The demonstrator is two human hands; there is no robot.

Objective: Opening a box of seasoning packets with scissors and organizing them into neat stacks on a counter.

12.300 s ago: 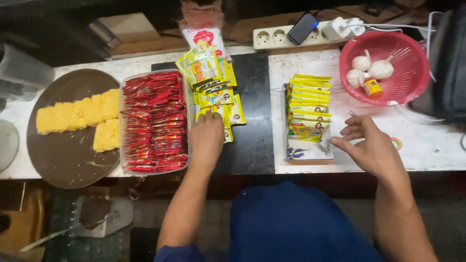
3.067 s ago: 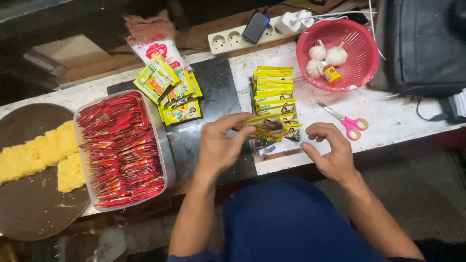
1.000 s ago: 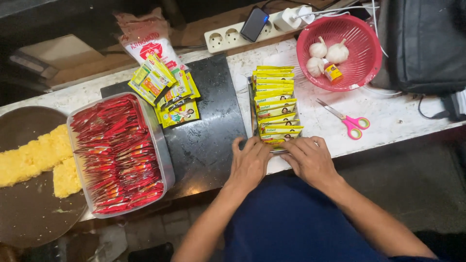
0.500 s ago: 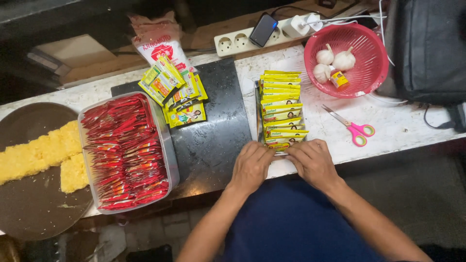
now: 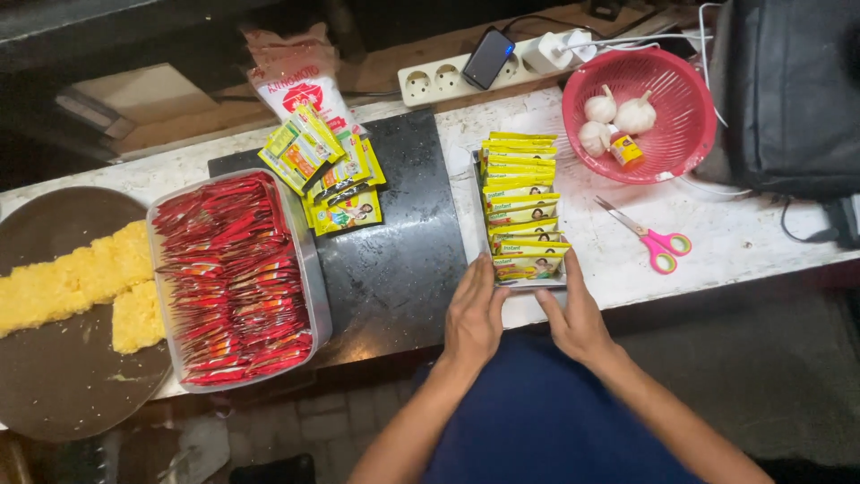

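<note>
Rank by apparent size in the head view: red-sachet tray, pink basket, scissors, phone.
1. Tray of red sachets, clearly largest.
2. Pink basket.
3. Pink-handled scissors and the phone look about alike; the phone lies farther from the camera and tilted on the power strip, so I won't rank those two.

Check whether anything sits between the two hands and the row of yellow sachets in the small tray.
Nothing visible does. The left hand and right hand already rest at the near end of the small tray, fingertips against the front of the yellow sachets. The pink-handled scissors lie apart to the right.
</note>
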